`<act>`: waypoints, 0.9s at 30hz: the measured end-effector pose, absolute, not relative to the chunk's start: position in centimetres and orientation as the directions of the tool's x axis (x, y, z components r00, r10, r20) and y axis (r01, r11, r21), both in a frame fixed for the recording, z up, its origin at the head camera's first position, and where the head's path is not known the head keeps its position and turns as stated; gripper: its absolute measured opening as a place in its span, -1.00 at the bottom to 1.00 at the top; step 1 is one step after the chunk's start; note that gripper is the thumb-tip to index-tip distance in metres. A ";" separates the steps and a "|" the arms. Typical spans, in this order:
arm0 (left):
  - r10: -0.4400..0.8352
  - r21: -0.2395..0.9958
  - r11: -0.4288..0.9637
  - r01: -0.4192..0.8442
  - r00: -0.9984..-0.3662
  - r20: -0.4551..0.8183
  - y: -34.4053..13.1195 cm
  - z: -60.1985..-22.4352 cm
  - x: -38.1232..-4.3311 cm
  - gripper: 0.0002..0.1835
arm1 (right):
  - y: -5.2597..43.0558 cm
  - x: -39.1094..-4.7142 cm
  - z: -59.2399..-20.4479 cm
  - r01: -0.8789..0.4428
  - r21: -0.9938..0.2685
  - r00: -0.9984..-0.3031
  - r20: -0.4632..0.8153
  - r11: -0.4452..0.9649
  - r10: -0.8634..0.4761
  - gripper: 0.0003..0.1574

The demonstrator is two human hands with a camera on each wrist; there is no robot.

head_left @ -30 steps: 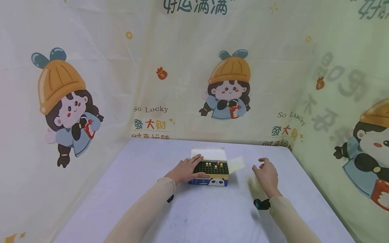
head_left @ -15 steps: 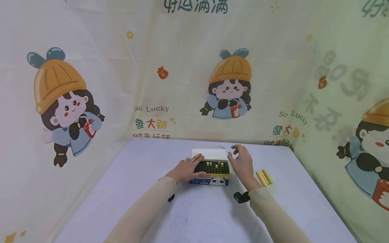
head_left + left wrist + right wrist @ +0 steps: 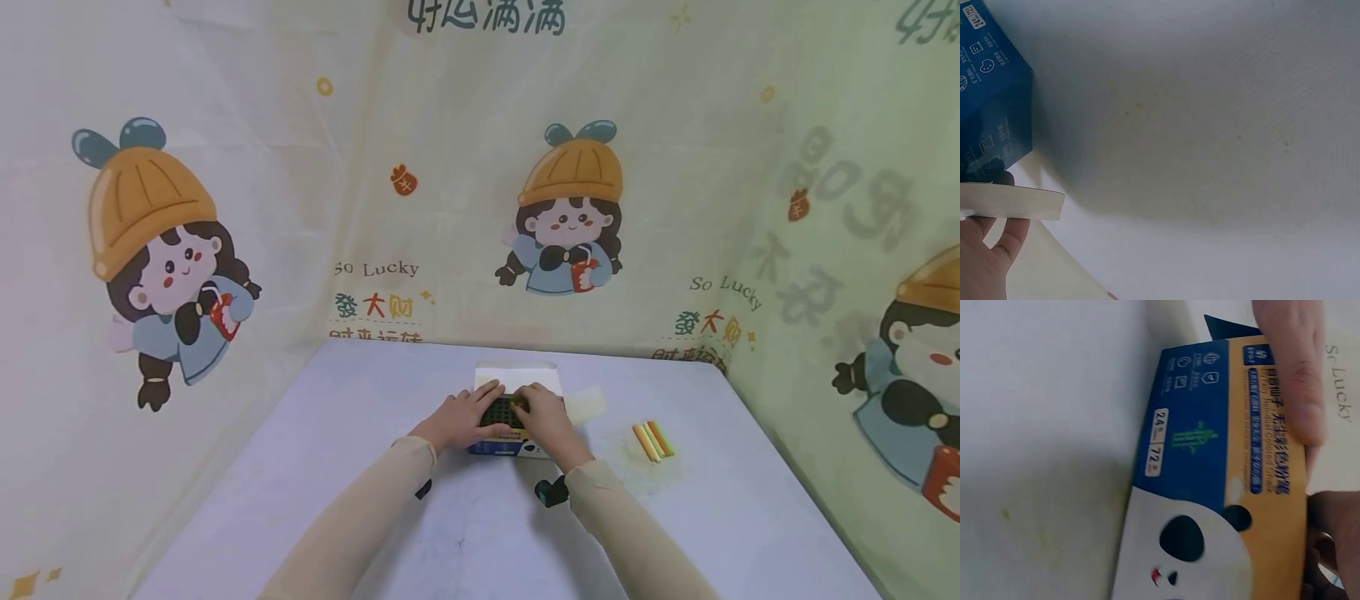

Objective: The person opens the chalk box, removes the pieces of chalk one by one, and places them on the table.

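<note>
Fingers spread apart, the left hand (image 3: 457, 419) rests over the left end of a panda-printed chalk box (image 3: 495, 447), which sits open toward the table's far edge; the right hand's (image 3: 547, 422) thumb and forefinger are drawn together over its holed tray (image 3: 496, 412), though whether they pinch a stick I can't tell. The white table (image 3: 465, 542) shows faint specks and bears coloured sticks (image 3: 653, 442) at right. Pale cloth (image 3: 442, 225) with cartoon girls surrounds it.
</note>
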State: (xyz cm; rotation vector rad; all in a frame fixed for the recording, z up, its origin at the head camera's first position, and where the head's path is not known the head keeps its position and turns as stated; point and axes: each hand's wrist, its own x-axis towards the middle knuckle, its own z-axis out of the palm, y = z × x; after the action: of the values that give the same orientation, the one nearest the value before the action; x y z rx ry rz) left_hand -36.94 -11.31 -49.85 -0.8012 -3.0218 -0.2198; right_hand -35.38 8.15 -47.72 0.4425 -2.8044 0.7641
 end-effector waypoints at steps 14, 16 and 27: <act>0.492 0.142 0.859 0.492 -0.870 0.041 -11.2 -49.6 -36.8 -0.01 | 7.9 -36.2 -48.9 -0.310 -0.463 -0.943 0.264 0.830 -0.205 -0.87; 0.486 0.139 0.863 0.486 -0.873 0.037 -11.1 -49.5 -36.8 -0.02 | 7.9 -36.3 -49.1 -0.316 -0.455 -0.938 0.280 0.833 -0.203 -0.88; 0.485 0.153 0.862 0.483 -0.874 0.026 -11.1 -49.7 -36.9 -0.02 | 7.9 -36.5 -49.8 -0.330 -0.402 -0.929 0.300 0.854 -0.218 -0.87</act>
State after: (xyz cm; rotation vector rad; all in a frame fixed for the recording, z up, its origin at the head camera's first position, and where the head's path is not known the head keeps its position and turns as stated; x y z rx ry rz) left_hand -36.94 -11.11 -49.66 -0.7914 -3.0448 -0.2452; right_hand -36.47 7.91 -49.79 0.4188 -2.7860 0.6675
